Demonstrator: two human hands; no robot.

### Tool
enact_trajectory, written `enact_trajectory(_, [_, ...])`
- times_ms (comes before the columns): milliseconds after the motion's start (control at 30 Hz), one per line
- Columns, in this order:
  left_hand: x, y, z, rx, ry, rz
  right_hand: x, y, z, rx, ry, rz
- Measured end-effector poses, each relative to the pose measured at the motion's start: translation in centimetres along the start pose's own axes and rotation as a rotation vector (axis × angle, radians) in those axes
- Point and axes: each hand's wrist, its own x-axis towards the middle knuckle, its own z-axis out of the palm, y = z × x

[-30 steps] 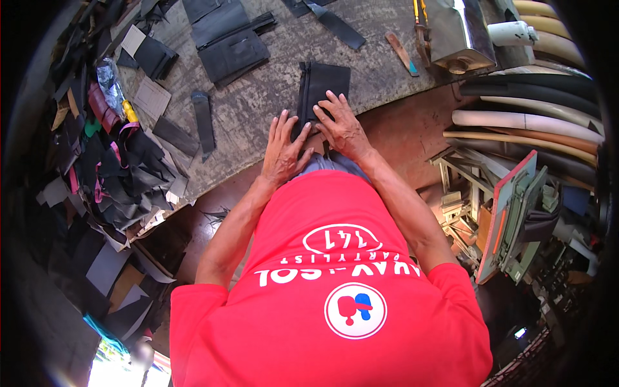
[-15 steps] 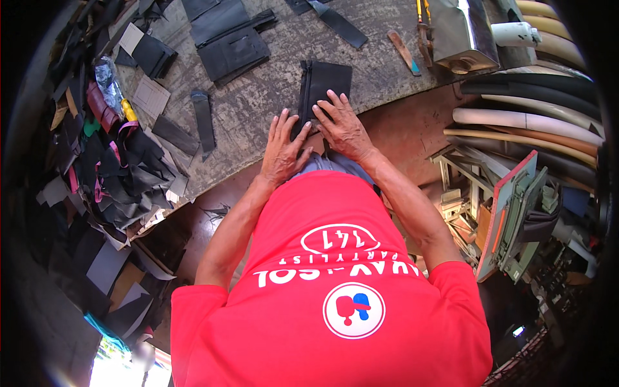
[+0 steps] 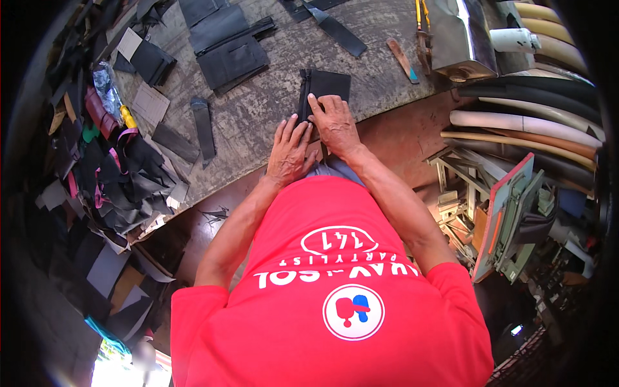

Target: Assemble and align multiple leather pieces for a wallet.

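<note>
Head view: a flat black piece (image 3: 333, 84) lies by the table's near edge. The left hand (image 3: 288, 151) rests loosely spread; the right hand (image 3: 335, 126) bends over it, maybe against slipping. I can't tell if it pinches.

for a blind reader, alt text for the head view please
The wearer's left hand and right hand are at the near end of a flat black piece on a worn worktable. Black scraps crowd the left, long rolls lie at right, and a red shirt fills the lower middle.
</note>
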Motion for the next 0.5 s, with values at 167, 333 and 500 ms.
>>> enact_trajectory(167, [0.6,-0.3,-1.4,-0.078,0.002,-0.037,0.3,0.0,-0.2,-0.085,-0.085,0.027])
enact_trajectory(333, [2.6,-5.3,-4.1,-0.136,0.196,-0.111,0.3,0.7,-0.6,0.017,-0.106,0.048])
enact_trajectory(500, [7.8,-5.4,-4.2,0.026,0.131,0.089,0.7,-0.3,-0.8,0.031,-0.114,0.149])
